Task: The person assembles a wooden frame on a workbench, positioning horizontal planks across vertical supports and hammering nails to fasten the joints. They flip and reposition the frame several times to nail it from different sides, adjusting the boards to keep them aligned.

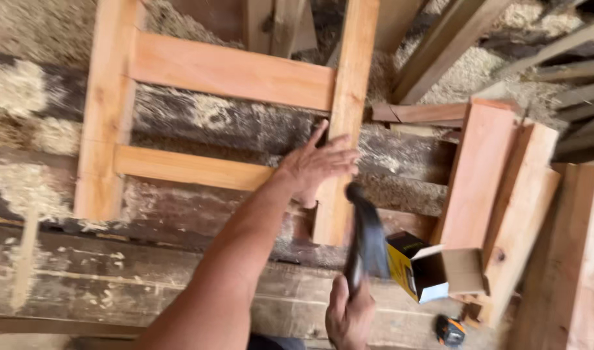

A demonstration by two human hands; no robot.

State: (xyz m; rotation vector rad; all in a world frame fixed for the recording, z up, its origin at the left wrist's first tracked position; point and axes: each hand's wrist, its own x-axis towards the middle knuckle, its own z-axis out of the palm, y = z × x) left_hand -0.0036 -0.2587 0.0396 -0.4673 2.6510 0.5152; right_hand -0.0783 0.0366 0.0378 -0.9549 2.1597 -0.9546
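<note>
A wooden frame of two uprights and two cross rails lies on a dark, sawdust-strewn workbench. My left hand rests flat on the frame's right upright, where the lower rail meets it. My right hand grips the handle of a dark hammer, blurred by motion, its head close below my left hand and beside the upright.
An open yellow and black cardboard box sits right of the hammer. A small orange and black tape measure lies on the bench below it. Thick boards lean at the right, and more timber lies at the top.
</note>
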